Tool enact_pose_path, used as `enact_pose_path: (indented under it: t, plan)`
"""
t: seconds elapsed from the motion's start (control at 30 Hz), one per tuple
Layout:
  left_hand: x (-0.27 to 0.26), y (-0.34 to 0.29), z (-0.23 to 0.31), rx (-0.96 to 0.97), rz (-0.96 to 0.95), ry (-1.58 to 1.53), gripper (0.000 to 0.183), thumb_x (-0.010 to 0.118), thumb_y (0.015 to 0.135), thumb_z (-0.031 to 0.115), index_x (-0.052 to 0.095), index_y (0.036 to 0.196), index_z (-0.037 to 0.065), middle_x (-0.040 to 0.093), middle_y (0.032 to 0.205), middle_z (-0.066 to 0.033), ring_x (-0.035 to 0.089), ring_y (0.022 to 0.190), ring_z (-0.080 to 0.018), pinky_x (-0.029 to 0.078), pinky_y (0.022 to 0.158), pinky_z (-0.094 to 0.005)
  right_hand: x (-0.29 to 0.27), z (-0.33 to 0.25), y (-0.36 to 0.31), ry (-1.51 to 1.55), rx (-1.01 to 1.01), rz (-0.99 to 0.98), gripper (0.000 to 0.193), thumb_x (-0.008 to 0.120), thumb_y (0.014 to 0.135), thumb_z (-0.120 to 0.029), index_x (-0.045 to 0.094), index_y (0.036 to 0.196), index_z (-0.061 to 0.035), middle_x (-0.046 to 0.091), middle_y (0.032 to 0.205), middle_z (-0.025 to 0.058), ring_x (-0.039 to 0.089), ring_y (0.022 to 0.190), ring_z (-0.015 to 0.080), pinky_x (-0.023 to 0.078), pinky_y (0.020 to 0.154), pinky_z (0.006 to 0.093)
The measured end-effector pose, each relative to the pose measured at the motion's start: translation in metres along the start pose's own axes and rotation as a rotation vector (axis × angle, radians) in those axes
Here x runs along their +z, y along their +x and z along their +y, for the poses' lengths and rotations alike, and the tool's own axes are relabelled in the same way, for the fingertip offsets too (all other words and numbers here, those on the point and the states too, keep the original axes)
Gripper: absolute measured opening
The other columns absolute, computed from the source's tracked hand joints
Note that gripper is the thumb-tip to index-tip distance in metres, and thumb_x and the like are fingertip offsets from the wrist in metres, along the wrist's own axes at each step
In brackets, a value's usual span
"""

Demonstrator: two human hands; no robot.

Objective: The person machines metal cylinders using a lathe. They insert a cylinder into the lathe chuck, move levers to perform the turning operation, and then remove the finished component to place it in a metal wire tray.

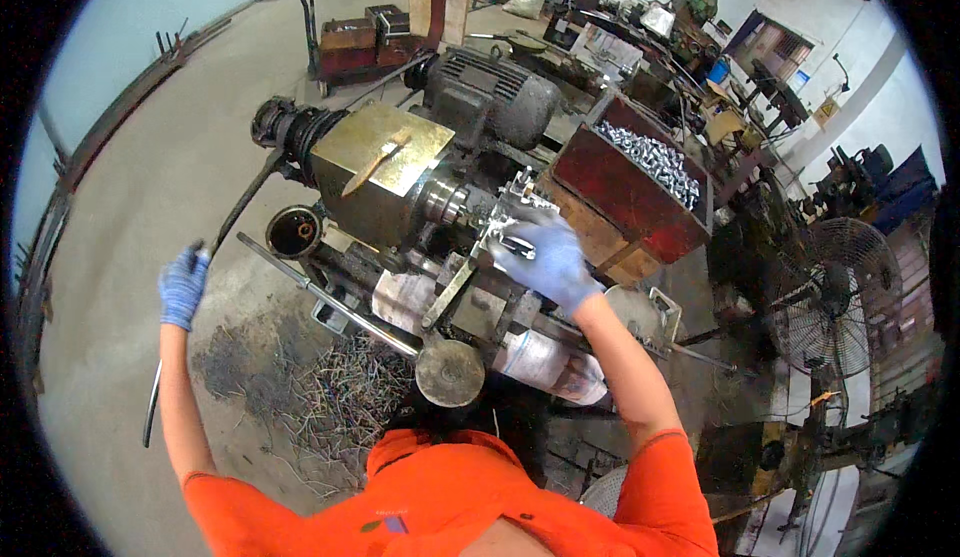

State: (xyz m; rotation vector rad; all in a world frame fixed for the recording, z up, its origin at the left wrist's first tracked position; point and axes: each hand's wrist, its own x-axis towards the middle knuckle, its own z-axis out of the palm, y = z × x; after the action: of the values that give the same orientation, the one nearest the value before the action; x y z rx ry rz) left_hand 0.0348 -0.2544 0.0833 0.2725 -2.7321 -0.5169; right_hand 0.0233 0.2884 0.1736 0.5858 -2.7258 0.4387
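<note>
My left hand [183, 289], in a blue-grey knit glove, is closed around a long dark lever [243, 200] that rises to the left end of a lathe-like machine. My right hand [550, 262], gloved alike, reaches over the machine's metal tool holder [495, 227], just right of the shiny chuck [441, 201]. Its fingers are curled together, slightly blurred; what they hold is hidden. A brass-coloured headstock box [345, 162] carries a wooden-handled brush [376, 165]. In front, a long bar [340, 302] slants down to a round metal disc [450, 373].
Right of the machine stands a dark red bin [630, 182] of small metal parts [655, 162]. An electric motor [490, 97] sits behind. Metal shavings [340, 397] cover floor at lower left. A caged fan [835, 292] stands far right; a loaded trolley [350, 52] is at the back.
</note>
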Motion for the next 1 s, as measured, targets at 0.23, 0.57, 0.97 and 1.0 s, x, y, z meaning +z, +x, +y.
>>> enact_pose_path:
  t: [0.23,0.57,0.97,1.0]
  plan:
    - [0.007,-0.052,-0.082,-0.607,-0.201,-0.148,0.054,0.038,0.089,0.053,0.062,0.079,0.005,0.062,0.078,-0.0183,0.059,0.073,-0.0352,0.042,0.063,-0.0466,0.054,-0.011,0.080,-0.233,0.030,-0.537,0.053,0.048,0.077,-0.056,0.069,0.091,-0.0093,0.065,0.092,0.0166,0.057,0.091,0.0329,0.038,0.086,0.0416]
    - [0.010,-0.130,0.059,-0.398,-0.039,0.279,0.035,0.058,0.078,0.044,0.058,0.084,0.010,0.063,0.079,-0.0161,0.061,0.074,-0.0356,0.045,0.064,-0.0463,0.076,-0.003,0.079,-0.147,0.164,-0.501,0.052,0.058,0.072,-0.051,0.066,0.089,-0.0032,0.065,0.088,0.0165,0.060,0.089,0.0317,0.047,0.082,0.0414]
    - [0.026,-0.134,0.036,-0.172,0.062,0.352,0.037,0.061,0.077,0.035,0.058,0.100,0.007,0.064,0.087,-0.0137,0.061,0.078,-0.0324,0.046,0.071,-0.0434,-0.014,0.012,0.055,-0.269,-0.030,-0.054,0.043,0.045,0.081,-0.048,0.069,0.073,-0.0129,0.063,0.070,0.0110,0.061,0.068,0.0303,0.047,0.072,0.0390]
    - [0.026,-0.129,0.038,-0.072,0.076,0.375,0.038,0.061,0.077,0.035,0.058,0.103,0.007,0.064,0.089,-0.0133,0.061,0.080,-0.0318,0.046,0.073,-0.0428,-0.030,0.027,0.054,0.033,-0.116,0.171,0.039,0.050,0.079,-0.044,0.067,0.066,-0.0118,0.062,0.067,0.0119,0.060,0.065,0.0308,0.048,0.065,0.0405]
